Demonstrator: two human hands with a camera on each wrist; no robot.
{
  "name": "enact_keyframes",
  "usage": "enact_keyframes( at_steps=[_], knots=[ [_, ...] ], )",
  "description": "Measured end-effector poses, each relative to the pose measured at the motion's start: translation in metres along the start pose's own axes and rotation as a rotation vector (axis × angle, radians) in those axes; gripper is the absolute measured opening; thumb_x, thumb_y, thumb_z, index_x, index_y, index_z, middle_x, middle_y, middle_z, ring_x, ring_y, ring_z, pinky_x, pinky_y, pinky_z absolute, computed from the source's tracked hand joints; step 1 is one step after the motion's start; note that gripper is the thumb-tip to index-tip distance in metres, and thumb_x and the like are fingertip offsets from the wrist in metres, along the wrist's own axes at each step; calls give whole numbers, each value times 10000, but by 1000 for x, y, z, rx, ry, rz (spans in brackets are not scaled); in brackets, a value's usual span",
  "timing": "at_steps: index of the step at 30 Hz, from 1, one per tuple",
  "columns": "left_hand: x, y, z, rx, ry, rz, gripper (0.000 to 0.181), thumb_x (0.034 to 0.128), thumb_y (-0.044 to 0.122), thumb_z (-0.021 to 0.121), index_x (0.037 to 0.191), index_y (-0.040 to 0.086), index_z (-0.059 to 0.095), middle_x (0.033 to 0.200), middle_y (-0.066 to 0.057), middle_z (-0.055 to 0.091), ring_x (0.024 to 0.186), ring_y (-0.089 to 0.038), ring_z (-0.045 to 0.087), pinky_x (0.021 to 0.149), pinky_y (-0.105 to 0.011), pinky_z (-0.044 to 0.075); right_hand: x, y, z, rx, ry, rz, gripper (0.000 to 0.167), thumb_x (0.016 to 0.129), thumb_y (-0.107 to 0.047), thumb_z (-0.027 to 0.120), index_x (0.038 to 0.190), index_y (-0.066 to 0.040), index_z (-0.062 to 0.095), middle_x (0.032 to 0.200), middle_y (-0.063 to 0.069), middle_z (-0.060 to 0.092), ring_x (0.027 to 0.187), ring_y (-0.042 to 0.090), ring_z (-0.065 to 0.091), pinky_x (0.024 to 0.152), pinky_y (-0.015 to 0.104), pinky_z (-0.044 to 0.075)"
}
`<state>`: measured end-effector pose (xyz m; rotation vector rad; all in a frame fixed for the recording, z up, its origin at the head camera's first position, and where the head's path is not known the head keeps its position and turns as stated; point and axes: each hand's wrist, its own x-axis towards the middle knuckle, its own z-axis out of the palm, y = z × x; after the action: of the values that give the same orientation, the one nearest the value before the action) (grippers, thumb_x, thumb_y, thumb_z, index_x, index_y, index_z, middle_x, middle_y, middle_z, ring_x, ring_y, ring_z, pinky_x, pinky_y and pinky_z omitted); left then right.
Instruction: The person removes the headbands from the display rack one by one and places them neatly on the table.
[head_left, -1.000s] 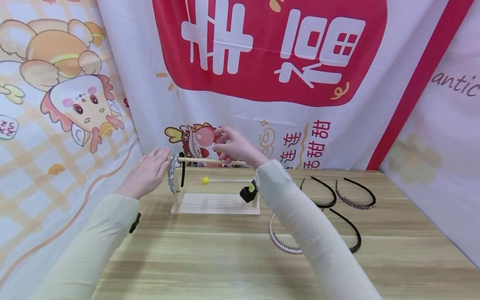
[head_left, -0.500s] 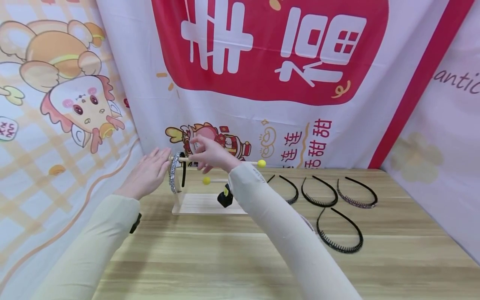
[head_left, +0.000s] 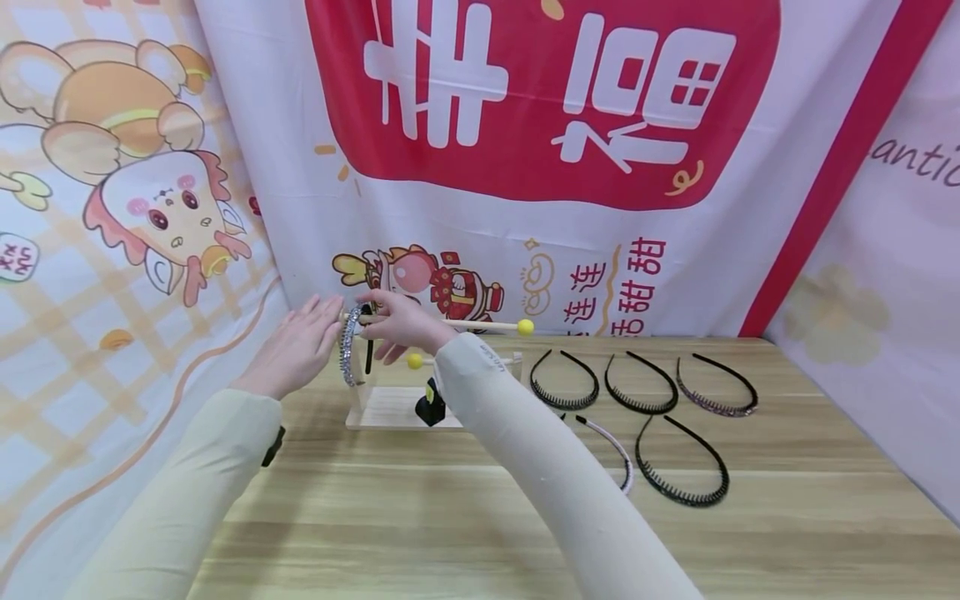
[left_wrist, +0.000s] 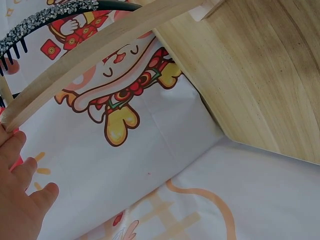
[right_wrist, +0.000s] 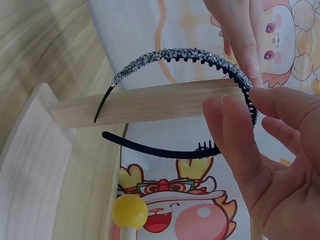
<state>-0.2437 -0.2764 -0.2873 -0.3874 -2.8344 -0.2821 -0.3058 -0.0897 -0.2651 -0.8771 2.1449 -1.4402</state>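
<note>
A glittery silver headband (head_left: 347, 350) with black comb teeth hangs over the left end of the wooden rack's upper bar (head_left: 480, 325). My left hand (head_left: 296, 346) has its fingers straight, with the fingertips at the bar's left end; in the left wrist view the fingertips (left_wrist: 16, 140) meet the wood. My right hand (head_left: 405, 323) is at the headband's top from the other side. In the right wrist view the headband (right_wrist: 180, 54) passes between the spread digits of that hand (right_wrist: 272, 165), one fingertip at its outer edge. Its lower part is partly hidden by the fingers.
On the wooden table (head_left: 420, 533) at right lie several headbands: black ones (head_left: 564, 403), (head_left: 641, 408), a pinkish one (head_left: 626, 462) partly behind the right sleeve, and a patterned one (head_left: 720, 410). Yellow balls (head_left: 526, 327) tip the rack's bars. Printed cloth (head_left: 285, 217) encloses the table.
My right hand has moved left along the upper bar to the glittery headband, uncovering the bar's right end and more headbands on the table. The left hand has stayed in place.
</note>
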Motion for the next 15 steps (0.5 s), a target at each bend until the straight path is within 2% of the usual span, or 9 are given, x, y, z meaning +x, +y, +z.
enact_keyframes(
  at_steps=[2,9,15],
  knots=[
    [0,-1,0,0,3,1,519,1021,292,222,1439,-14,217,1472,-212,210,1346,-407,109,1072,-558,75,2,0,1,3,-4,1,504,894,-62,598,1356,-173,428,983,113,558,760,374,643,586,372,565],
    [0,-1,2,-8,9,4,523,1021,299,223,1436,-19,223,1470,-216,215,1349,-401,105,1072,-558,76,5,4,3,8,27,-2,401,924,-42,521,1311,-137,483,1207,167,537,659,298,648,580,360,565],
    [0,-1,2,-9,2,-5,519,1021,292,224,1443,-8,208,1481,-200,192,1351,-397,94,1074,-556,65,5,9,5,78,79,-20,344,909,-164,597,1238,-100,518,1101,97,599,744,325,655,596,350,565]
  ],
)
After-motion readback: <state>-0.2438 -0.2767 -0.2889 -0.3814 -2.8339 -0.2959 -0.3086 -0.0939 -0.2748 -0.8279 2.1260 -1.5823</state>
